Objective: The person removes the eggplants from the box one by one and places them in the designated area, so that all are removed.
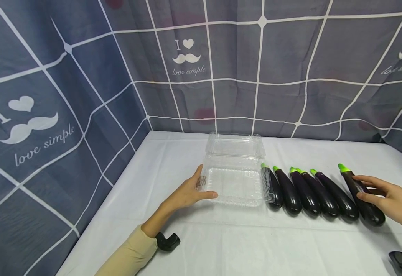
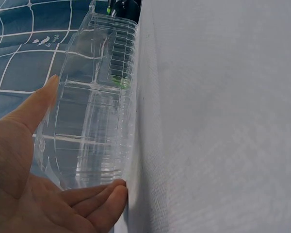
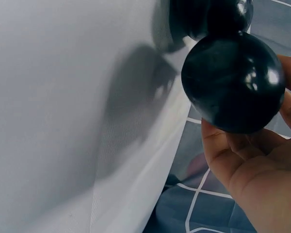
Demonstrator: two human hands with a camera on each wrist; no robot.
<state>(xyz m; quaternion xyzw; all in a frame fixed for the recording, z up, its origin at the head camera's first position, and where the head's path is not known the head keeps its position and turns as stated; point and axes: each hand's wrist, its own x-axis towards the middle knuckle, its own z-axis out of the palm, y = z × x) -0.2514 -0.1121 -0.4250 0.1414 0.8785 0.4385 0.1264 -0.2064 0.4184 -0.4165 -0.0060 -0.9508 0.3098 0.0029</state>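
Note:
A clear plastic clamshell box lies on the white table with its lid folded back, away from me. My left hand is at the box's left side, thumb and fingers spread along the wall; the left wrist view shows the fingers low beside the box. At the right, my right hand grips an eggplant, dark purple with a bright green stem end. In the right wrist view, this eggplant's rounded end appears raised off the table, casting a shadow.
Several more eggplants lie side by side between the box and my right hand, the nearest one against the box's right wall. A grey gridded curtain hangs behind the white-covered table and along its left side.

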